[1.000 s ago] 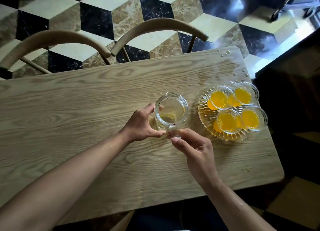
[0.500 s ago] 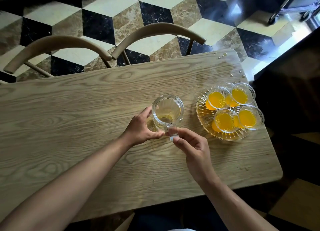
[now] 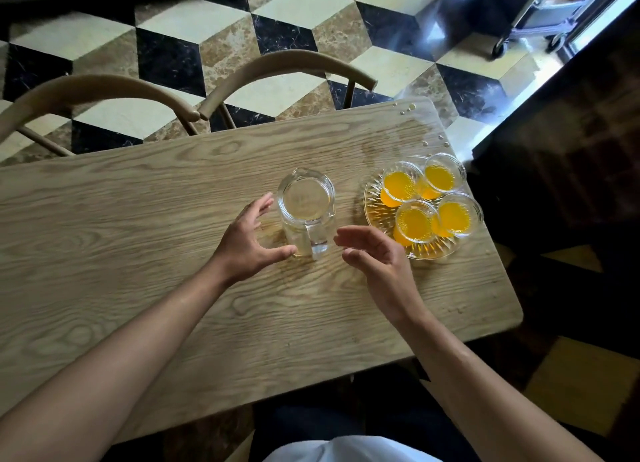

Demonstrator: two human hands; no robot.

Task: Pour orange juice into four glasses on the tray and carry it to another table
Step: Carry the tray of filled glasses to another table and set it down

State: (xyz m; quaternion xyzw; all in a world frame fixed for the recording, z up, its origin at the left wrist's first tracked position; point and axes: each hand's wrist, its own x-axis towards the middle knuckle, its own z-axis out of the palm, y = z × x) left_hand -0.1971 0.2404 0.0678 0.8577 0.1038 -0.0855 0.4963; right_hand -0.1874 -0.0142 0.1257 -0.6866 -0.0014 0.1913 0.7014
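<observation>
A clear glass pitcher (image 3: 306,205), nearly empty, stands upright on the wooden table (image 3: 138,253). My left hand (image 3: 247,245) is just left of it, fingers spread, the thumb tip close to its base. My right hand (image 3: 375,253) hovers open to the right of the pitcher's handle, not touching it. On the right stands a cut-glass tray (image 3: 377,215) carrying several glasses (image 3: 414,222) filled with orange juice.
Two curved wooden chair backs (image 3: 287,63) stand along the table's far edge. Droplets lie on the table's far right corner (image 3: 412,107). The table's right edge is just past the tray. A wheeled cart (image 3: 530,21) stands on the patterned floor at top right.
Both hands have let go of the pitcher: the left hand opened beside it, and the right hand released the handle and drew slightly away to the right.
</observation>
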